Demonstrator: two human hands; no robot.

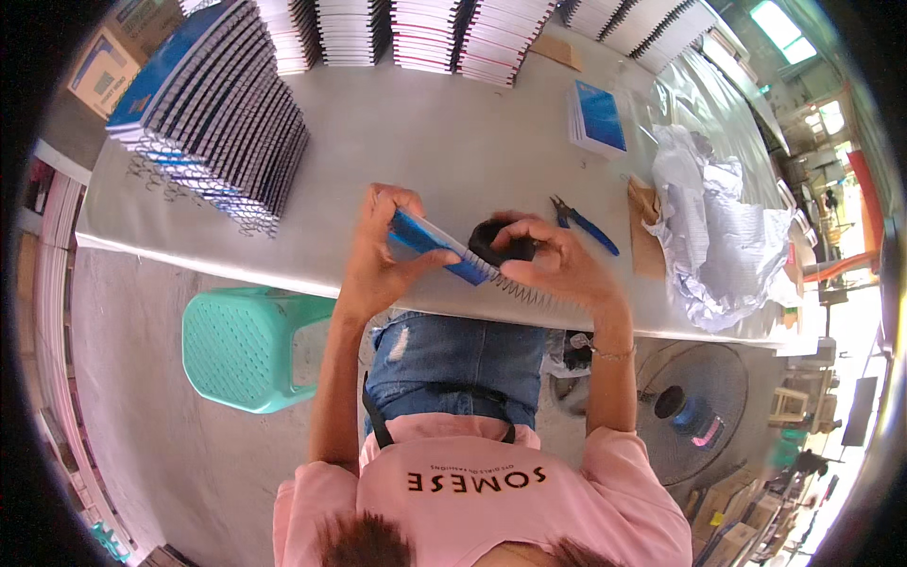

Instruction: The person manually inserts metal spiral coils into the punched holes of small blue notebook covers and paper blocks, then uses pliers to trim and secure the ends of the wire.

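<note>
Blue notebook (pixel 413 234) — between left hand's (pixel 378 248) thumb and fingers (pixel 404 199)

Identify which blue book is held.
The blue book in the left hand, its coil near the right hand; other blue books rest on the table.

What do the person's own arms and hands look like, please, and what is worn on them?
The left hand and the right hand wear no gloves. Loose, short pink sleeves leave the forearms uncovered. A thin, chain-like bracelet circles the right wrist; none shows on the left.
</note>
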